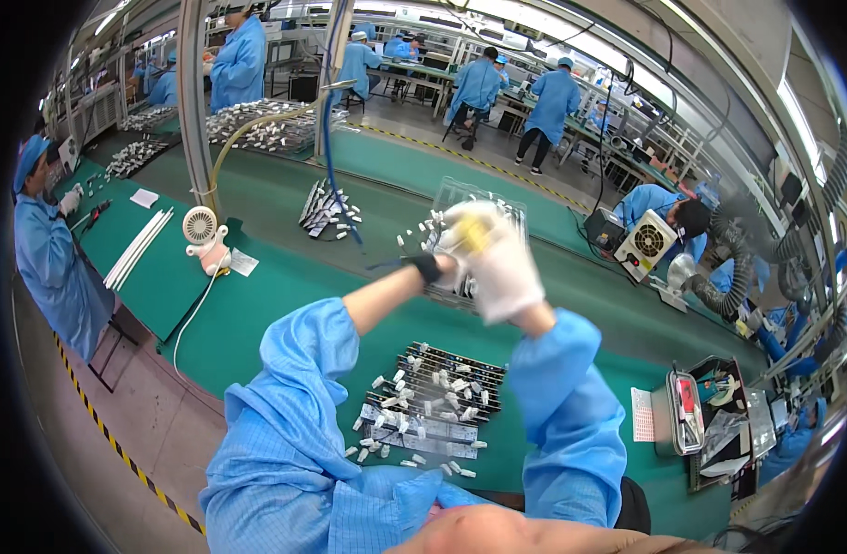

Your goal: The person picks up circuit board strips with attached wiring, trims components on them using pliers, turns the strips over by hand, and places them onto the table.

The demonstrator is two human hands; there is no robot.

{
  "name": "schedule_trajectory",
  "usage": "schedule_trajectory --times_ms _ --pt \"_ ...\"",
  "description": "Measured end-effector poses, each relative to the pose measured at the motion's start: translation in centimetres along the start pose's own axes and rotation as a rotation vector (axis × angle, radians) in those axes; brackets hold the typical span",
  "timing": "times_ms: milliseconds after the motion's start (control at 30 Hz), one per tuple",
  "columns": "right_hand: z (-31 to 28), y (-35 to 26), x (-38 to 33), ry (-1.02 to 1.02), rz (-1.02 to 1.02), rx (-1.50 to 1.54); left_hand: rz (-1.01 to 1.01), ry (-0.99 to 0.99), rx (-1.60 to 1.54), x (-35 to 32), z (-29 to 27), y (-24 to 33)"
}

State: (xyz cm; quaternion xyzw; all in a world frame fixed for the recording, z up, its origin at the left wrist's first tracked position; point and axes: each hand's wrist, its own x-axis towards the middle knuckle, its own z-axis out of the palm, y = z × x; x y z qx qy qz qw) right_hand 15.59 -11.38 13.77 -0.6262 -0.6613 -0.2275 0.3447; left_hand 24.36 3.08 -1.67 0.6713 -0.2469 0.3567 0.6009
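Co-worker at far left: a person in a blue coat and cap (pixel 47 254) stands at the left end of the green worktop (pixel 257 314), well apart from me.
Small fan: a white desk fan (pixel 200 226) stands on the worktop left of my arms, its white cord trailing toward the near edge.
My left hand: my left hand (pixel 439 251) is raised above the worktop, a dark band at its wrist, my forearm bare below the blue sleeve. It meets my right hand; blur and the glove hide its fingers, so I cannot tell whether they are apart or together.
Rack: a dark slotted rack (pixel 442 388) lies on the worktop below my raised arms, just in front of me, with small white parts (pixel 400 425) resting on it and scattered beside its near-left edge.
Clear tray: a clear plastic tray (pixel 484 198) lies on the worktop beyond my hands, partly hidden by them.
My right hand: my right hand (pixel 497 263) wears a white glove and is raised, touching my left hand. Something yellowish shows at its top, too blurred to name. I cannot tell whether its fingers clamp anything.
Metal box: a metal box (pixel 677 415) with a red-and-white thing on it sits at the worktop's right.
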Motion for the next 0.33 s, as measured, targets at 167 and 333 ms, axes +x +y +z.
schedule_trajectory --times_ms 167,333 --pt "-4.7 17.0 -1.9 0.439 0.859 0.372 -0.752 -0.537 -0.527 -2.2 10.6 6.7" --pt "-9.8 28.7 -10.1 0.982 1.339 0.808 -0.310 -0.658 0.403 -2.2 13.6 20.6"
